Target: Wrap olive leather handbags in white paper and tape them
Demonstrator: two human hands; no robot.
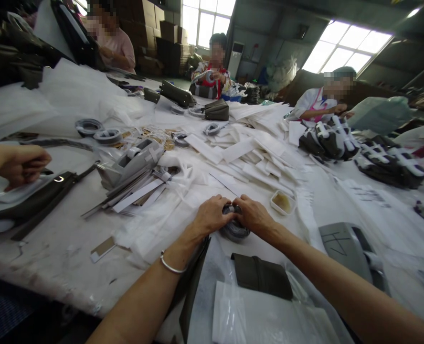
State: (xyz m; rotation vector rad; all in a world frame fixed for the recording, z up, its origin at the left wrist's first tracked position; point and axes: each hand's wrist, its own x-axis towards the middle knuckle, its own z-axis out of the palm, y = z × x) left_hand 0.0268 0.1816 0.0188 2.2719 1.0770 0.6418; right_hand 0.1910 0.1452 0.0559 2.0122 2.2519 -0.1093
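Both of my hands meet over a grey roll of tape lying on the white-covered table. My left hand, with a silver bangle on its wrist, curls its fingers round the roll's left side. My right hand grips the roll's top and right side. A dark olive leather piece lies just in front of my arms, on clear plastic. A small shallow dish of yellowish glue stands close to the right of my right hand.
White paper strips are heaped in the middle. A grey tape dispenser sits at the left, with more tape rolls behind it. Another person's hand works on a dark strap at far left. Three people sit across the table among bags.
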